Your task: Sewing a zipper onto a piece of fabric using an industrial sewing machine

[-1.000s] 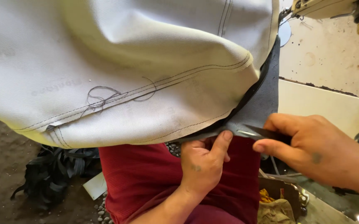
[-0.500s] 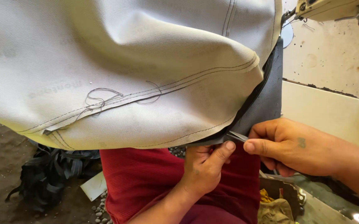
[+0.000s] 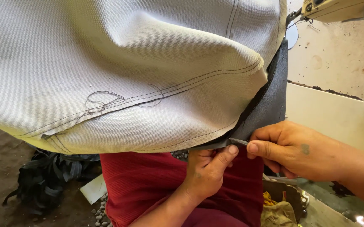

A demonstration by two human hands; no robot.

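A large pale grey canvas piece (image 3: 127,71) with dark stitched seams and loose thread ends fills the upper view. A dark grey panel with a zip edge (image 3: 270,101) hangs at its right side. My left hand (image 3: 209,170) pinches the lower edge of the fabric from below, thumb pressed up against it. My right hand (image 3: 289,149) grips a small metal blade-like tool (image 3: 237,141), its tip set against the fabric edge just above my left thumb. Both hands nearly touch.
A cream sewing machine (image 3: 341,10) sits at the top right above a stained white table (image 3: 337,113). A heap of black straps (image 3: 49,180) lies on the dirt floor at the left. My lap is covered by red cloth (image 3: 148,185).
My right hand has moved left toward my left hand and closed tighter on the metal tool. The fabric edge has shifted slightly; my left hand stays in place.
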